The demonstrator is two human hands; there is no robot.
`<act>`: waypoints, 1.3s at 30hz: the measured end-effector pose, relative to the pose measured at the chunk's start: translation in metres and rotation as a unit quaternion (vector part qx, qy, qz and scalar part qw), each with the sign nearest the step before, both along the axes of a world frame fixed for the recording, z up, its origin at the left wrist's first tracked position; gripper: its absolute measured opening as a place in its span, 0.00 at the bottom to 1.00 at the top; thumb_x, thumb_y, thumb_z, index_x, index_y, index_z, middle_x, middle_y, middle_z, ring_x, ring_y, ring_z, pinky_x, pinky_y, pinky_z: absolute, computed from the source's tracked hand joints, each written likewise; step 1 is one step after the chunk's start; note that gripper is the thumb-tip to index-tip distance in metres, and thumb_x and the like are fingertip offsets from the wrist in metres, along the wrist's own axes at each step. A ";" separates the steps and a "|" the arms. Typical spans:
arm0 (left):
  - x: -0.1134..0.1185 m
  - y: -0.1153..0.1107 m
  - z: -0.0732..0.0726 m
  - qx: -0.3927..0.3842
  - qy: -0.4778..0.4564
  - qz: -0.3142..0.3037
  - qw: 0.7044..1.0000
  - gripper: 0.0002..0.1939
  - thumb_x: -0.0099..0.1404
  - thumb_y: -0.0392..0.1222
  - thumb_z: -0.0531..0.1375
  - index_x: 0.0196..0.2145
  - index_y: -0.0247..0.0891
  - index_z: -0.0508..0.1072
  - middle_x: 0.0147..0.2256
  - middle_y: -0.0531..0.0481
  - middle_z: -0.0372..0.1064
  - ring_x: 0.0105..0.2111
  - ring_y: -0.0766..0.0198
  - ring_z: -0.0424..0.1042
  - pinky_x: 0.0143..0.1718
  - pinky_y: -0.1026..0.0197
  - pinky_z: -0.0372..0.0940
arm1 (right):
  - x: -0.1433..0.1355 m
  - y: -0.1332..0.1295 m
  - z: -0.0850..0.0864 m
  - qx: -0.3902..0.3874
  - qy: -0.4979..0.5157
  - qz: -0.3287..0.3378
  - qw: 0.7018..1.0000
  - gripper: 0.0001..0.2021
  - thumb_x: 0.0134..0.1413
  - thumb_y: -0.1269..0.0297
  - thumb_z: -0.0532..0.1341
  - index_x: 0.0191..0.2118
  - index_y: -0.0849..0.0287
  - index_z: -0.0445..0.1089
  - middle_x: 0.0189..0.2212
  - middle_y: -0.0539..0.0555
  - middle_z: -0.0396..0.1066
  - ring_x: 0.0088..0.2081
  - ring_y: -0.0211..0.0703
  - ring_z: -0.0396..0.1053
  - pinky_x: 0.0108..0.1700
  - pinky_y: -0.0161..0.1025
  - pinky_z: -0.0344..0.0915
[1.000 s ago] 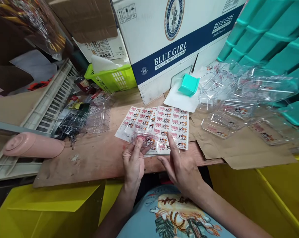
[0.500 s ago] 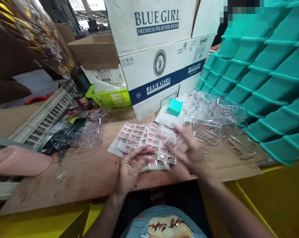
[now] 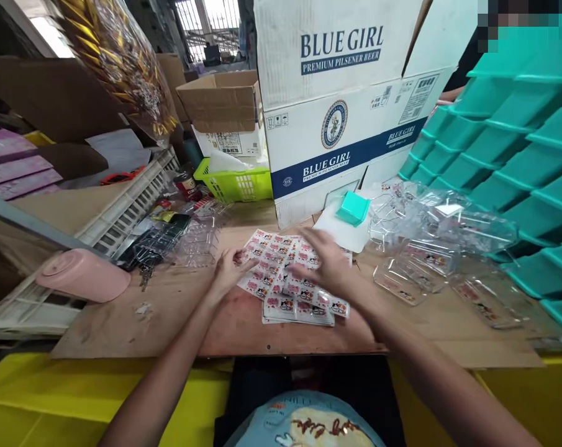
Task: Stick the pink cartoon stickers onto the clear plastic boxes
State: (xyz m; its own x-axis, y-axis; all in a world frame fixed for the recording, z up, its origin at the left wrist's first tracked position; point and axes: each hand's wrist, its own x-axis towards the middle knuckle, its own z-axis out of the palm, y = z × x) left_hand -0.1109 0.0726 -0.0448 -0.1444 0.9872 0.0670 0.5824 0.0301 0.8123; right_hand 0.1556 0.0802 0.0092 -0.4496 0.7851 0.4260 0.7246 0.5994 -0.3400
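Overlapping sheets of cartoon cat stickers (image 3: 274,261) lie on the wooden tabletop in front of me. My left hand (image 3: 228,272) is at their left edge, fingers apart and partly curled, with nothing visible in it. Over the right part of the sheets hovers my right hand (image 3: 326,266), slightly blurred, its fingers spread and apparently holding nothing. To the right lie several clear plastic cases (image 3: 402,279), some with cat stickers on them. A small turquoise box (image 3: 353,208) rests on white paper behind the sheets.
Tall white beer cartons (image 3: 318,143) stand at the back. Turquoise bins (image 3: 518,155) are stacked on the right. On the left are a pink cylindrical container (image 3: 85,276), a clear plastic tray (image 3: 199,239) and a lime-green basket (image 3: 236,183). A person is partly visible behind the bins.
The view has turned left, so everything sits further right. My left hand has gone from the sheets' lower edge to their left side. My right hand remains over the sheets.
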 end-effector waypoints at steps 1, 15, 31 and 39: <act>0.004 -0.003 -0.001 0.000 -0.006 -0.020 1.000 0.28 0.55 0.60 0.64 0.44 0.34 0.74 0.38 0.44 0.73 0.38 0.59 0.72 0.41 0.59 0.67 | -0.030 -0.005 -0.007 -0.024 -0.020 0.043 0.999 0.41 0.55 0.49 0.64 0.69 0.57 0.49 0.60 0.69 0.59 0.57 0.62 0.60 0.54 0.57 0.62; -0.012 0.022 0.002 -0.025 0.015 -0.011 1.000 0.17 0.42 0.46 0.72 0.26 0.37 0.71 0.37 0.40 0.72 0.50 0.39 0.66 0.53 0.45 0.58 | 0.047 0.008 -0.010 -0.006 -0.080 -0.066 0.995 0.26 0.60 0.57 0.60 0.62 0.60 0.62 0.62 0.70 0.57 0.61 0.66 0.57 0.56 0.65 0.58; 0.034 -0.040 0.040 -0.050 -0.462 -0.017 0.885 0.20 0.47 0.41 0.74 0.37 0.32 0.76 0.31 0.49 0.78 0.28 0.66 0.74 0.33 0.66 0.68 | -0.039 0.005 0.004 0.072 0.133 -0.007 0.988 0.19 0.58 0.67 0.63 0.55 0.59 0.67 0.44 0.62 0.67 0.46 0.55 0.62 0.48 0.54 0.64; 0.057 -0.057 0.025 -0.057 -0.506 -0.050 0.859 0.11 0.57 0.41 0.68 0.37 0.33 0.77 0.31 0.50 0.75 0.31 0.67 0.72 0.37 0.66 0.66 | -0.057 -0.032 -0.027 0.083 0.159 0.082 0.980 0.10 0.65 0.67 0.57 0.47 0.61 0.74 0.35 0.59 0.70 0.38 0.47 0.63 0.39 0.44 0.66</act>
State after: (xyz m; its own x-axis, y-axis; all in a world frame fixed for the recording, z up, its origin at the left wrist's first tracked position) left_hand -0.0540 0.0155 -0.0197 0.0150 0.9900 -0.1406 -0.4160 0.1340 0.8995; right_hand 0.0989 0.0478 -0.0176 -0.3872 0.6215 0.6811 0.4871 0.7651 -0.4212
